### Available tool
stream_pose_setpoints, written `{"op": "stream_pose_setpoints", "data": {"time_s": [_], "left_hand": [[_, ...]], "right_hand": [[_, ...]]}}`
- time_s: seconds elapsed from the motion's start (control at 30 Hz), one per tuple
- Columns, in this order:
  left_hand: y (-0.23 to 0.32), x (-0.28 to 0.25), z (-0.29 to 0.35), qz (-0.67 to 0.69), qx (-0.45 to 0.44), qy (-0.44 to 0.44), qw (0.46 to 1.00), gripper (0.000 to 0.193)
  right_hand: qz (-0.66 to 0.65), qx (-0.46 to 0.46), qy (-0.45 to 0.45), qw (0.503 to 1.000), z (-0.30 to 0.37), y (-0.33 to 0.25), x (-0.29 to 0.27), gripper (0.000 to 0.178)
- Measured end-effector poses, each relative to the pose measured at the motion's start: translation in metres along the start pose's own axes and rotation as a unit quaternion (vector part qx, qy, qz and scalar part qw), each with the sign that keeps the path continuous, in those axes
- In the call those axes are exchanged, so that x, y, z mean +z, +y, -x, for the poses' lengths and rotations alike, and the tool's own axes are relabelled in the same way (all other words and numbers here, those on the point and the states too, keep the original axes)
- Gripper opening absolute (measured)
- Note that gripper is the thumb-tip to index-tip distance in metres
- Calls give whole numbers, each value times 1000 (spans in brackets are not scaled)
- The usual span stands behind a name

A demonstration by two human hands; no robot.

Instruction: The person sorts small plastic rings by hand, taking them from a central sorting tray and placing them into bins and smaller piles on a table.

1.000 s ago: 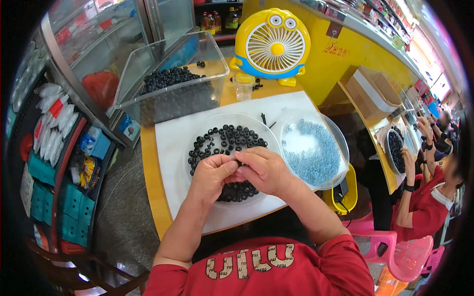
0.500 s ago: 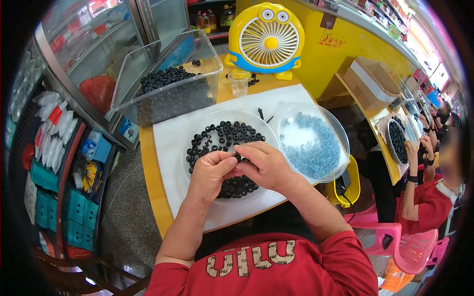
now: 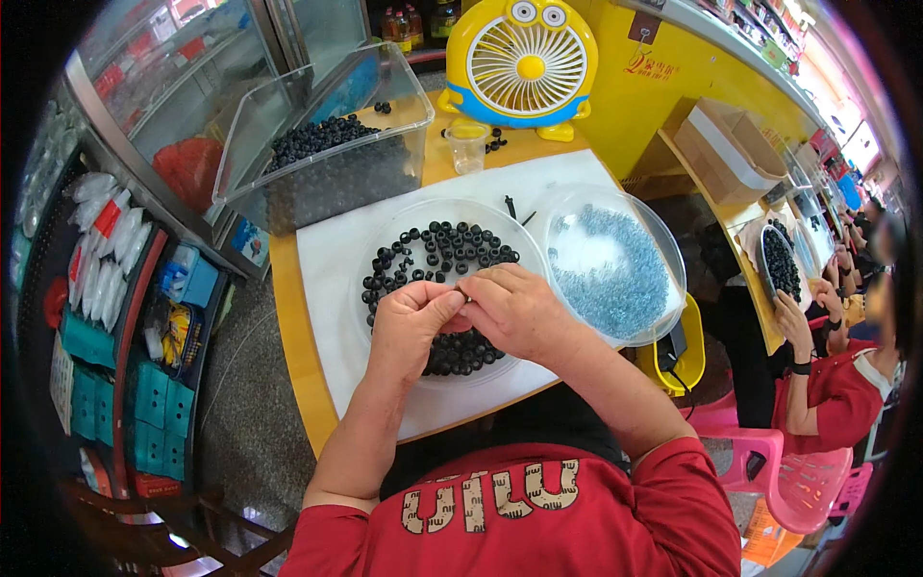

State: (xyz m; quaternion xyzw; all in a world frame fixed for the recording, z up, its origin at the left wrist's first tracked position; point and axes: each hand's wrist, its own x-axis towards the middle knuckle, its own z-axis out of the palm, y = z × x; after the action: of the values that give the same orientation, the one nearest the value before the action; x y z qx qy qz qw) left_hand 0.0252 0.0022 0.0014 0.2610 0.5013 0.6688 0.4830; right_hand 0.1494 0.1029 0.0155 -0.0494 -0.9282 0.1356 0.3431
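One small dark piece [image 3: 467,297] is pinched between fingertips of left hand [image 3: 411,323] and right hand [image 3: 520,310], both nearly closed, over the round tray [image 3: 442,211]. Work looks mid-run: many black rings [image 3: 466,355] are left in that tray, more in the clear bin [image 3: 404,151]. Blue bits [image 3: 615,300] are spread in the dish [image 3: 577,262] alongside. Finished count can't be told.

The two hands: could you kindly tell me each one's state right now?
Left hand: closed, pinching a small dark piece, mostly hidden.
Right hand: closed, fingertips at the same piece.
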Motion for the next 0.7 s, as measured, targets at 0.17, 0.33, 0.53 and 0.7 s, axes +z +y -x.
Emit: {"op": "stream_pose_setpoints", "data": {"time_s": [0.17, 0.33, 0.53, 0.7], "left_hand": [[-5, -8, -4, 100, -24, -27, 994, 16], [-2, -5, 4, 48, -27, -35, 998, 16], [10, -1, 3, 14, -15, 12, 1000, 17], [101, -26, -22, -160, 269, 205, 927, 26]], "right_hand": [[-38, 64, 66, 995, -6, -3, 2, 21], [-29, 3, -3, 1000, -2, -5, -2, 22], [-146, 147, -26, 978, 2, -7, -8, 29], [-134, 256, 3, 957, 25, 28, -49, 29]]}}
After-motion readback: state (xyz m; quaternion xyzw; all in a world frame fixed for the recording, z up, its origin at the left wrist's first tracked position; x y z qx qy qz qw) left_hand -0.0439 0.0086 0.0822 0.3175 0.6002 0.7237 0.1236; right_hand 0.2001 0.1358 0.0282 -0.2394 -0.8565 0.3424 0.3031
